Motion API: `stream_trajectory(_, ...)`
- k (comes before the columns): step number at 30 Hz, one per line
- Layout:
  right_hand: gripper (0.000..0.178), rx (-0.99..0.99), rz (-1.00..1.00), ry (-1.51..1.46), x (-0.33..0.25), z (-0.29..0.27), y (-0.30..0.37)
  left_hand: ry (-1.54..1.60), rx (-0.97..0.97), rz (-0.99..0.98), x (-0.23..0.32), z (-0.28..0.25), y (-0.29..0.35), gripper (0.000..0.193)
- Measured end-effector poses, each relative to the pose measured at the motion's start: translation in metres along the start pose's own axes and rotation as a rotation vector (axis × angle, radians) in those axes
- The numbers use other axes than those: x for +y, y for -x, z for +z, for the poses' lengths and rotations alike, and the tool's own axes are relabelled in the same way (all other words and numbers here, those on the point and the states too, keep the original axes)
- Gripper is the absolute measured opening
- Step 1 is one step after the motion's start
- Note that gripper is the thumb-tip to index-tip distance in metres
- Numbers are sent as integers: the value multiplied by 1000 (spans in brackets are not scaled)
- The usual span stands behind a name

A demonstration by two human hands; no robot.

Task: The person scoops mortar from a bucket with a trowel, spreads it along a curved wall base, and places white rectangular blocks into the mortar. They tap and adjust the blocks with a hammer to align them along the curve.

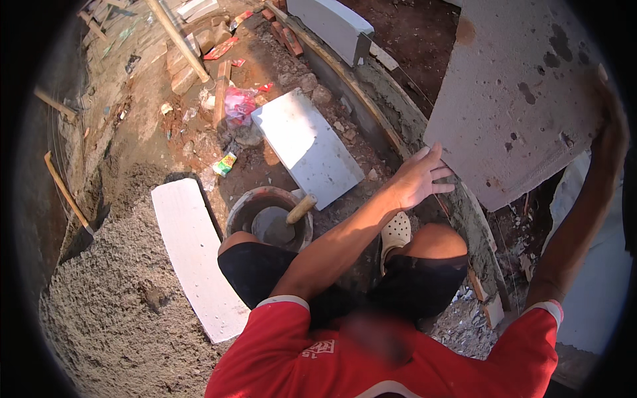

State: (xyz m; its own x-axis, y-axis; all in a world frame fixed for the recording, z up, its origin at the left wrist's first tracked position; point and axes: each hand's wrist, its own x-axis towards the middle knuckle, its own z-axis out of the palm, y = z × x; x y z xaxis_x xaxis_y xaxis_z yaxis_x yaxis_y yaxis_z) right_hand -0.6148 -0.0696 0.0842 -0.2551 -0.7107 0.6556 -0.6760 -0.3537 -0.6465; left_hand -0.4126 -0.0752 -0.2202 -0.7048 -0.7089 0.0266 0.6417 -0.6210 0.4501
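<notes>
A large pale aerated concrete block [517,99] with dark wet spots stands over the mortar-topped wall at the right. My right hand [609,109] holds its far right edge; the fingers are partly in shadow. Near the block's lower left corner is my left hand [421,179], fingers spread and holding nothing. Whether its fingertips touch the block I cannot tell. Grey mortar [481,222] runs along the wall top beneath. Between my knees and another white block [308,149] stands a bucket [235,212] with grey mix and a wooden handle [302,209] sticking out.
One long white block [192,252] lies on a heap of grey sand [119,298] at the left. Another block [332,26] sits on the wall farther off. Bricks [285,36], litter [239,105] and a wooden pole [176,40] lie ahead. A string [415,83] runs along the wall.
</notes>
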Motion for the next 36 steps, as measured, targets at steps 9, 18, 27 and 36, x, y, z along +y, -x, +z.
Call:
stream_trajectory(9, 99, -402, -27, 402, 69, 6, -92, -876, 128, -232, -10, -50, -8, 58)
stream_trajectory(18, 120, -735, 123, 498, 193, 114, -72, -952, 374, -118, -32, -113, -41, 55)
stream_trajectory(27, 130, -1012, 140, 538, 254, 212, -48, -800, 391, -190, -83, -134, -47, 53)
stream_trajectory(36, 129, -1020, 70, 565, 262, 257, -28, -718, 454, -172, -93, -153, -47, 52)
